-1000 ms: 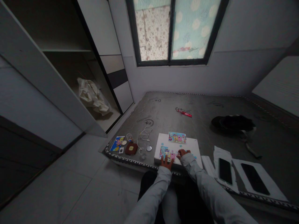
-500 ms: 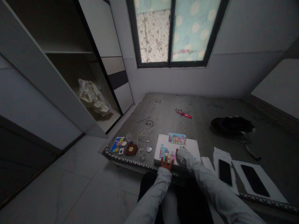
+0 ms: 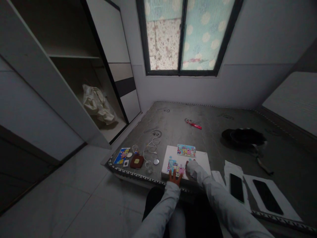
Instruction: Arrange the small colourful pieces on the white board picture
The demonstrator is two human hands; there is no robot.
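Note:
A white box (image 3: 203, 158) lies at the near edge of the mattress, with a partly assembled cartoon picture (image 3: 171, 164), seemingly a jigsaw puzzle, on its top. My left hand (image 3: 175, 178) rests with spread fingers on the lower edge of that picture. At the picture's right side is my right hand (image 3: 188, 166), its fingers curled down and mostly hidden by the grey sleeve; anything in them is too small to make out. A colourful cartoon card (image 3: 186, 150) lies at the box's far edge, above my hands.
Left of the box are a brown case (image 3: 137, 162), a white cable (image 3: 154, 142), a round silver disc (image 3: 156, 161) and a cartoon card (image 3: 122, 155). Two dark phones (image 3: 236, 187) lie on white sheets at right. Farther back are a black bag (image 3: 245, 137) and a red strip (image 3: 194, 124).
The view has tilted up slightly, so everything sits a little lower. Both hands stay at nearly the same places on the picture.

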